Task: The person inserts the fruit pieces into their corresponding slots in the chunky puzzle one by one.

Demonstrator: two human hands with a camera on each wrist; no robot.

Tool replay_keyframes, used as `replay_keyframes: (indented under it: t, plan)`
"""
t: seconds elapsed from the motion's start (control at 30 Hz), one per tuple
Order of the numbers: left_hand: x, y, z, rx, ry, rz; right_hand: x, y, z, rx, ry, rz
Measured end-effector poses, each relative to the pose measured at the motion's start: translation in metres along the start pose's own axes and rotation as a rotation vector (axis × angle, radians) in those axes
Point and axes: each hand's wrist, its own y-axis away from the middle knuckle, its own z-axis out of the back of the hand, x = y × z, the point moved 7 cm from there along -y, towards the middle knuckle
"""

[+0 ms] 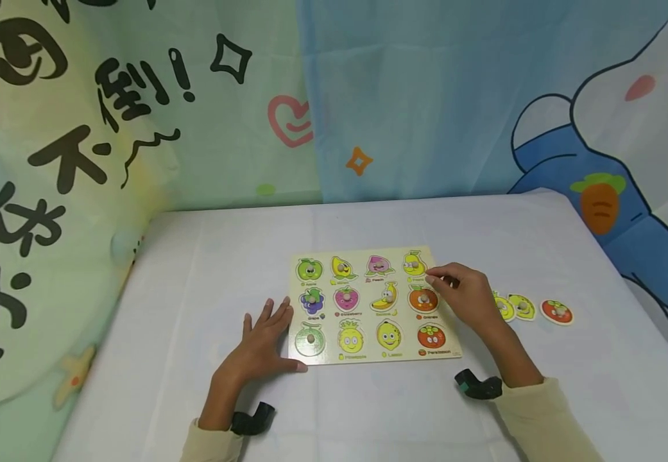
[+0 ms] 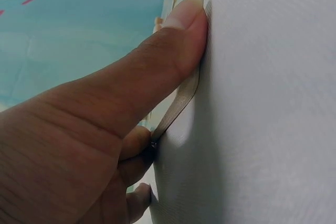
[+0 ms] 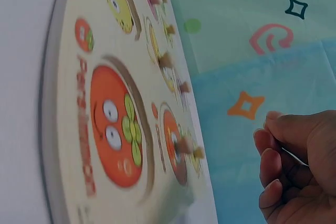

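A cream wooden fruit puzzle board point(image 1: 368, 372) lies flat, its printed fruits in three rows. My left hand point(image 1: 261, 346) is spread at its lower left corner, the thumb along the front edge and the fingers by the left side; the thumb point(image 2: 181, 30) shows close up in the left wrist view. At the upper right edge, my right hand point(image 1: 466, 292) is beside the pear piece point(image 1: 413, 264), fingers bent and thumb near the index finger, with nothing visible between them. Below is the orange piece point(image 1: 423, 298). The persimmon recess point(image 3: 116, 124) shows its picture without a knob.
Right of the board lie loose pieces: a yellow one with green leaves point(image 1: 504, 308), a yellow lemon-like one point(image 1: 522, 307) and a red persimmon one point(image 1: 557, 312). White cloth point(image 1: 224, 256) covers the table; printed curtains point(image 1: 414, 96) hang behind and at the left.
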Motion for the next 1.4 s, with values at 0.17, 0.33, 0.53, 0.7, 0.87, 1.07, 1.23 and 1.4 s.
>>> replay_keyframes:
  t: [0.17,0.33,0.53,0.7,0.87,1.07,1.23,1.4]
  plan:
    - [-0.001,-0.001,0.000,-0.003,0.004,-0.006,-0.048,0.004,0.008,-0.065,0.055,0.002]
    - [-0.001,0.000,0.001,-0.007,0.005,0.000,-0.110,0.008,0.016,-0.133,0.160,-0.031]
    - [-0.001,0.000,0.001,-0.011,0.005,0.003,-0.097,0.021,0.045,-0.129,0.176,-0.121]
    - [-0.001,0.001,0.001,-0.014,0.008,0.001,-0.080,0.034,0.058,-0.093,0.183,-0.190]
    - [-0.001,0.000,0.001,-0.011,0.008,0.000,-0.088,0.043,0.063,-0.035,0.226,-0.270]
    - [-0.001,0.000,0.002,-0.004,-0.004,0.005,-0.100,0.045,0.060,0.028,0.253,-0.320]
    - [0.000,0.000,0.002,-0.006,-0.001,0.008,-0.100,0.044,0.055,0.055,0.268,-0.285]
    - [0.000,0.000,0.001,-0.006,0.008,0.013,-0.093,0.041,0.052,0.093,0.286,-0.267]
